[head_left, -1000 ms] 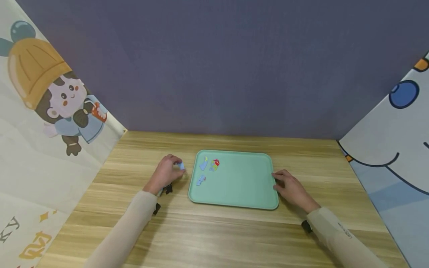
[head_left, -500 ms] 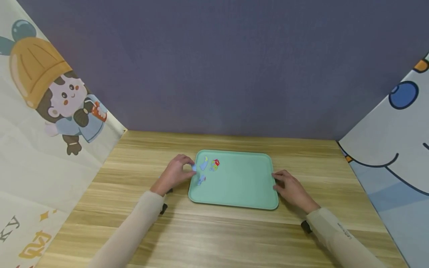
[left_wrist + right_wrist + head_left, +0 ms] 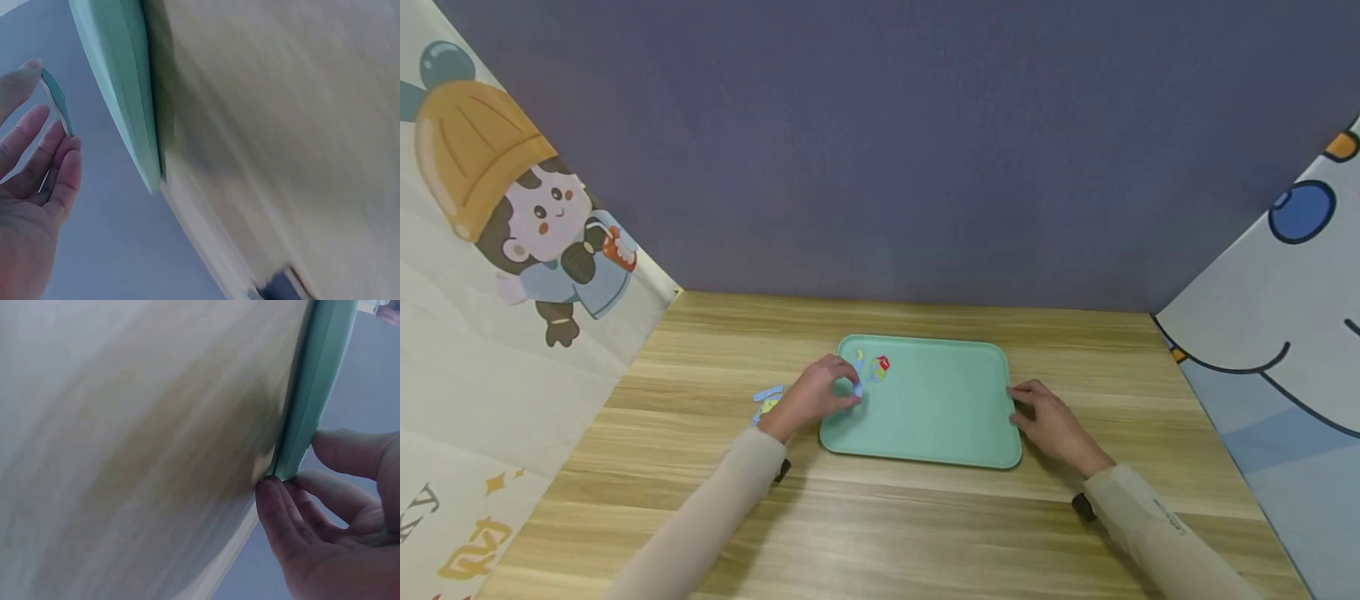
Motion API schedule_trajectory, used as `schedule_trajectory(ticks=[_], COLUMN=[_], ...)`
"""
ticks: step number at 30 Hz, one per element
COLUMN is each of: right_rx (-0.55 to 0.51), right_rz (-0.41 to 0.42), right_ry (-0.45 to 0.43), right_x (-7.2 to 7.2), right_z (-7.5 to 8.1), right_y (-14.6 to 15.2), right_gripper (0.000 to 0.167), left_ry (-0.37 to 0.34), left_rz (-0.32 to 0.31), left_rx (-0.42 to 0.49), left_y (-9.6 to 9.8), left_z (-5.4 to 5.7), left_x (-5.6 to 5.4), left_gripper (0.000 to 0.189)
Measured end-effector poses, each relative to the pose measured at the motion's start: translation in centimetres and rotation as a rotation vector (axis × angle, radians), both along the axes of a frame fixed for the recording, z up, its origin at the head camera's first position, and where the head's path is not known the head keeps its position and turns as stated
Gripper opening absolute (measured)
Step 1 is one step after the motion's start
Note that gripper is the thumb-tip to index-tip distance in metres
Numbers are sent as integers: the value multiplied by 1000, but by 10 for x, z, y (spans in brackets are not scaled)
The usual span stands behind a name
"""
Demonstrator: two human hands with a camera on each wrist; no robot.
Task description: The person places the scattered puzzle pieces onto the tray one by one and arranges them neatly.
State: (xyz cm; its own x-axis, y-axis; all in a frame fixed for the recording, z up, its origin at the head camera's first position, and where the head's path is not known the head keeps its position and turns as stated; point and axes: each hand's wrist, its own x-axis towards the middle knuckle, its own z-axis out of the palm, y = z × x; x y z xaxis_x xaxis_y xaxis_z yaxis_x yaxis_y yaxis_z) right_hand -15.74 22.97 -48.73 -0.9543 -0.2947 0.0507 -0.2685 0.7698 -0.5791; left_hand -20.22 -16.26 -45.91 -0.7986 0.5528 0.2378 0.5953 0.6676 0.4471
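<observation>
My left hand (image 3: 818, 392) is over the left side of the green tray (image 3: 943, 408). It pinches a small, thin blue puzzle piece (image 3: 57, 100) between thumb and fingertips. Just beyond these fingers a blue-and-yellow puzzle piece (image 3: 860, 358) lies in the tray, partly covered. A red, yellow and blue piece (image 3: 880, 368) is to its right. The left hand hides the tray's near-left part. At the tray's right rim, my right hand (image 3: 1052, 425) holds the edge, its thumb (image 3: 340, 450) against the rim and its fingers below.
More blue and yellow puzzle pieces (image 3: 767, 393) lie on the wooden table (image 3: 880, 533) left of the tray, partly behind the left wrist. A dark blue-grey wall (image 3: 917, 167) rises behind the table, with printed panels on both sides.
My left hand has moved right with the blue puzzle piece, from beside the tray to over its left side. It uncovers pieces on the table and covers one in the tray. The right hand stays put.
</observation>
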Motion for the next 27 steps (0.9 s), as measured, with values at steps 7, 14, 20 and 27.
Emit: schedule_trajectory(ticks=[7, 14, 20, 27], right_rx=[2, 2, 5, 8], right_rz=[4, 0, 5, 5], right_ry=[-4, -3, 2, 0], right_x=[-1, 0, 0, 0], right_z=[-1, 2, 3, 3], right_y=[1, 0, -1, -1], right_gripper=[45, 45, 45, 45], left_ry=[-24, -48, -12, 3], left_rz=[-97, -130, -158, -172], left_rx=[-78, -129, -171, -231], left_y=[15, 22, 24, 24], left_z=[-9, -15, -19, -19], left_x=[2, 1, 0, 1], left_gripper=[22, 19, 18, 18])
